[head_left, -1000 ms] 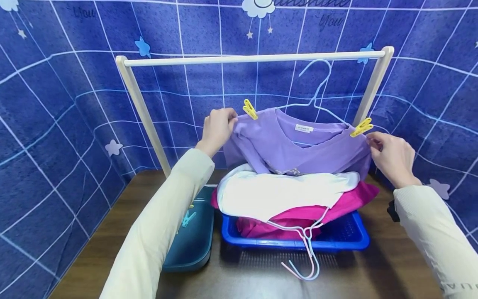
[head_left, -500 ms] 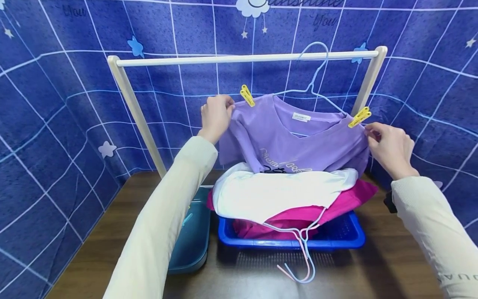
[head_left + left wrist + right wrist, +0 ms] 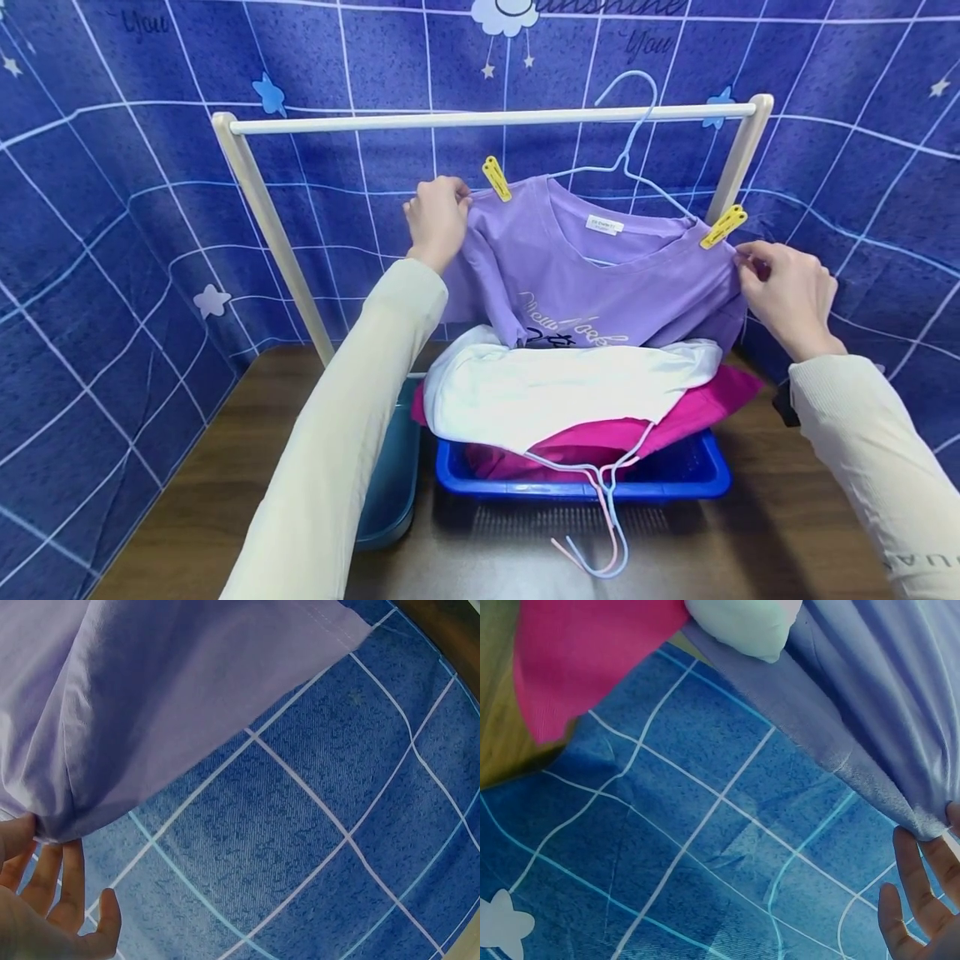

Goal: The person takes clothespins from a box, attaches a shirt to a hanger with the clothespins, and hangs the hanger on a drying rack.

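Observation:
A purple shirt [image 3: 600, 292] with a white neck label hangs on a light blue hanger [image 3: 628, 158], whose hook rises past the rack bar. Two yellow clothespins [image 3: 497, 178] clip its shoulders, one per side. My left hand [image 3: 437, 218] pinches the shirt at its left shoulder end; the left wrist view shows thumb and fingers on the cloth. On the other side my right hand [image 3: 789, 292] pinches the right shoulder end, just outside the second clothespin [image 3: 723, 227]. Below, a white garment [image 3: 555, 387] covers the shirt's lower part.
The white rack bar [image 3: 420, 121] spans between wooden posts at the back. A blue basket [image 3: 581, 488] holds the white and magenta clothes [image 3: 720, 396], with pink and blue hanger hooks [image 3: 600, 558] sticking out in front. Left of it stands a teal bin [image 3: 392, 492], partly behind my left sleeve.
Both hands have raised the purple shirt and hanger; the hook has gone from just below the bar to above it. More of the shirt's printed lettering shows over the white garment.

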A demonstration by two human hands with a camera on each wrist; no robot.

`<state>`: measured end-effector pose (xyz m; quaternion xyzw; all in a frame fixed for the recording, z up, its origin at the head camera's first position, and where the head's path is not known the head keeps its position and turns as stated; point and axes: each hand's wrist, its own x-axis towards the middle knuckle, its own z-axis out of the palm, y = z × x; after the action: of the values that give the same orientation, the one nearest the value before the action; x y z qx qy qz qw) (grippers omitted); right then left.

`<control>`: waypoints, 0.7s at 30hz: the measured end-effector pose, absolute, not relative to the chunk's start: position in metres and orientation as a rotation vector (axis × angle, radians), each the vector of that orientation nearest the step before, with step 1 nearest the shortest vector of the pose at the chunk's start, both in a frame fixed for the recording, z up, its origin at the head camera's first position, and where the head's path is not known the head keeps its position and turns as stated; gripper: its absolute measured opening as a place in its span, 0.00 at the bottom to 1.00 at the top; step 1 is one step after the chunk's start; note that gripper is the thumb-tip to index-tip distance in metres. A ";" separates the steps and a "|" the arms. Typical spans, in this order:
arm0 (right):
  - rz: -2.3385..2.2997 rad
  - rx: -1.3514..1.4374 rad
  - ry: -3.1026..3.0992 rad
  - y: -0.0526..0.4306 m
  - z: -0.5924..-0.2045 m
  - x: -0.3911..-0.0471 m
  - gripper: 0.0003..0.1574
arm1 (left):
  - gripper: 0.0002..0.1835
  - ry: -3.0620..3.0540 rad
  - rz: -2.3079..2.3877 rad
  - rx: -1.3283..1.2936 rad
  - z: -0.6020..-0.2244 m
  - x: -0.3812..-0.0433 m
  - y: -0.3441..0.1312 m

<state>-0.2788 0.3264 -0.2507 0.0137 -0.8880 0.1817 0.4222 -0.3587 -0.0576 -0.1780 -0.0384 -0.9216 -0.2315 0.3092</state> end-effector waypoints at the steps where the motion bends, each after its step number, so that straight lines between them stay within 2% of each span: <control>1: 0.454 0.037 -2.218 0.326 -0.251 -0.278 0.12 | 0.10 -2.439 -0.611 -0.095 -0.178 -0.359 -0.057; 21: 0.415 0.116 -2.147 0.329 -0.260 -0.275 0.11 | 0.10 -2.438 -0.560 -0.105 -0.182 -0.365 -0.052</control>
<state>-0.2749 0.3288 -0.2596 0.0472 -0.8714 0.1685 0.4583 -0.3646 -0.0523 -0.1824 -0.0397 -0.9247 -0.2124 0.3135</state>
